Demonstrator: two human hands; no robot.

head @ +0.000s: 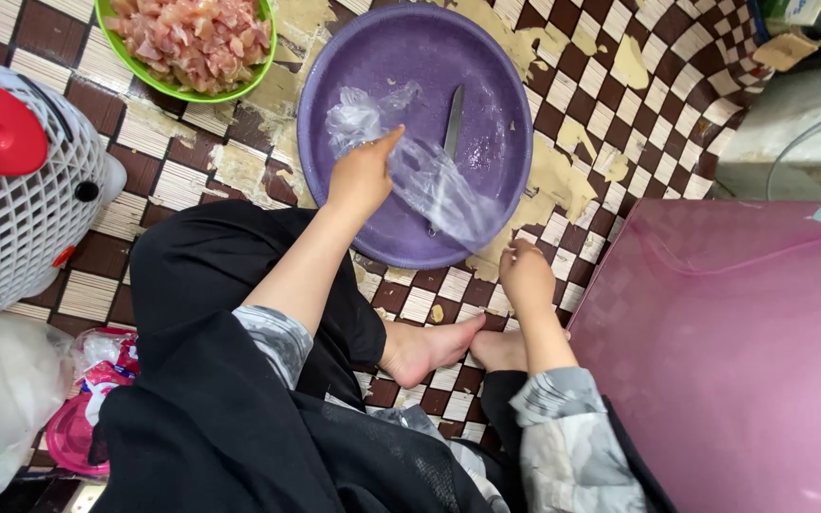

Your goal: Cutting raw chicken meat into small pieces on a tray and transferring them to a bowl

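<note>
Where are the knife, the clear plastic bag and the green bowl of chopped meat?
knife (453, 119): head view, on the blade, lying in the purple basin.
clear plastic bag (439, 185): head view, mid-bag, by the left hand.
green bowl (263, 71): head view, on its right rim.

Just beyond the left hand (363, 176), a purple basin (501, 85) is showing a speckled, matte face, and a clear plastic bag (434, 185) is glinting white where it creases. A grey steel knife (452, 123) is lying past that hand's fingertips. Around the right hand (526, 275), the floor (658, 104) is showing a brown-and-cream check, flaking to bare yellowish patches. Further out from the left hand, a lime-green bowl (121, 43) is holding pale pink meat (192, 38). Off to that hand's outer side, a white lattice basket (21, 228) is carrying a red bow. Beside the right hand, a glossy pink panel (743, 361) is gleaming. Black cloth (211, 418) and grey marbled sleeves (567, 427) are covering the arms.
</note>
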